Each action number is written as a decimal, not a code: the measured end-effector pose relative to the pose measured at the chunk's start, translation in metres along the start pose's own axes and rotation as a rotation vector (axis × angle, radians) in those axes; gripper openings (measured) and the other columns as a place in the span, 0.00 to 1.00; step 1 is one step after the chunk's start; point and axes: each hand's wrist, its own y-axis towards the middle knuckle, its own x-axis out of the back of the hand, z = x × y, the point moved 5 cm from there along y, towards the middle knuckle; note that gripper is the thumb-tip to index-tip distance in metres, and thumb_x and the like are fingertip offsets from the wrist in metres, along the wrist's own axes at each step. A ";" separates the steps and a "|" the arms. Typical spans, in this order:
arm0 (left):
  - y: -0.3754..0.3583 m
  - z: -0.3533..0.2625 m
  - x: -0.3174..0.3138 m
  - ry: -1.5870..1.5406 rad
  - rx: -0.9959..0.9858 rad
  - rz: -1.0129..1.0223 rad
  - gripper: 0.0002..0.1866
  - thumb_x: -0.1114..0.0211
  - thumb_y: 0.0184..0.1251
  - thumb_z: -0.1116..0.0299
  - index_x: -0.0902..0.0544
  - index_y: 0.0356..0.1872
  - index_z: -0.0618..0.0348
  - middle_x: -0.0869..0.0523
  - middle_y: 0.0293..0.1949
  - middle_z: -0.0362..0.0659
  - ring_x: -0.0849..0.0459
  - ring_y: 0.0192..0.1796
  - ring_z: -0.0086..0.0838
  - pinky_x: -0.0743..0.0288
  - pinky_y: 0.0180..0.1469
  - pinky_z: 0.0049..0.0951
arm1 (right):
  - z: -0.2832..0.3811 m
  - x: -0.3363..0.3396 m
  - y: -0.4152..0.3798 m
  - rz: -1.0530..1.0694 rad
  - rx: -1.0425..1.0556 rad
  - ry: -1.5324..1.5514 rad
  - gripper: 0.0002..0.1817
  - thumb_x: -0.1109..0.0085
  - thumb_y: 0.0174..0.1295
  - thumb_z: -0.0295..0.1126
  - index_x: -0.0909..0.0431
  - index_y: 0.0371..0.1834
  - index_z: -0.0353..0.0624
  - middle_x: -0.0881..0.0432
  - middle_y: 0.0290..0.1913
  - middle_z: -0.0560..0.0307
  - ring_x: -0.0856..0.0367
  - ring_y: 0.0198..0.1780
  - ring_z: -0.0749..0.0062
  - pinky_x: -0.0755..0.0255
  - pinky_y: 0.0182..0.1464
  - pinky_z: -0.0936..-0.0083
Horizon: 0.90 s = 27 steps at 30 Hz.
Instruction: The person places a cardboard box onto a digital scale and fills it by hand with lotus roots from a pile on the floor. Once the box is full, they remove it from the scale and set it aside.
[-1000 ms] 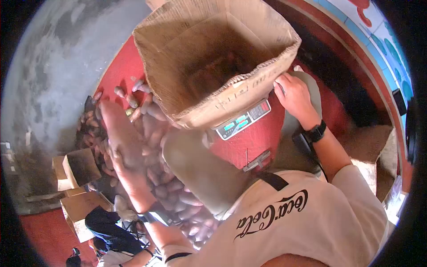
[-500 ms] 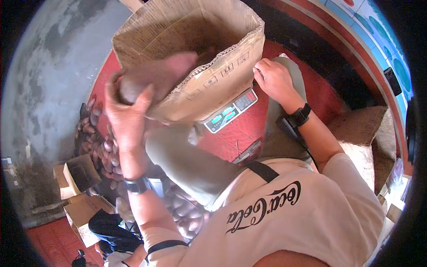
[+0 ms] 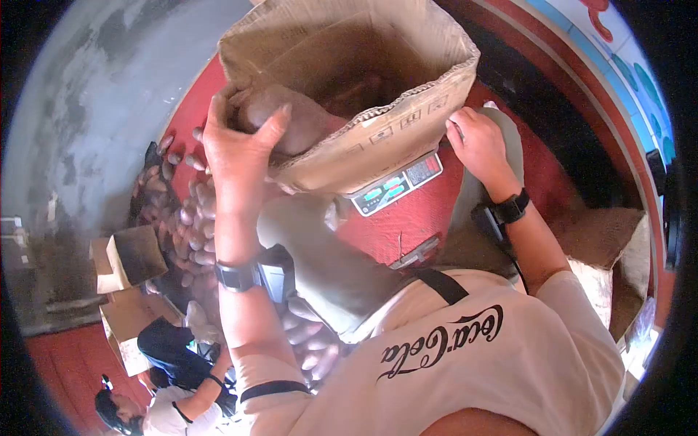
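Note:
A large sweet potato (image 3: 294, 122) lies in my left hand (image 3: 243, 145), fingers and thumb wrapped round it. My left hand is at the near left corner of an open cardboard box (image 3: 407, 134), with the sweet potato partly behind the box's near wall. What lies deeper in the box is dark and hard to make out. My right hand (image 3: 481, 145) has its fingers curled against the box's right side. Beneath the box is a digital scale (image 3: 396, 189) with a lit display.
Several sweet potatoes (image 3: 193, 225) are heaped on the floor to my left. Beyond them are small cardboard boxes (image 3: 134, 261) and another person (image 3: 171, 407) sitting low. More cardboard (image 3: 600, 232) stands at my right, and a grey wall (image 3: 94, 145) rises at the left.
My left hand has brought the sweet potato lower, further into the box opening. The view has shifted, so the box and scale appear further right. My right hand stays by the box's side.

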 end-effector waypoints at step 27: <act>-0.091 0.154 0.273 0.096 0.316 -0.641 0.32 0.29 0.62 0.68 0.31 0.65 0.63 0.22 0.58 0.47 0.22 0.55 0.34 0.25 0.57 0.36 | 0.019 -0.002 0.005 0.013 0.069 -0.012 0.04 0.43 0.60 0.29 0.26 0.31 0.41 0.22 0.31 0.48 0.22 0.34 0.49 0.28 0.38 0.58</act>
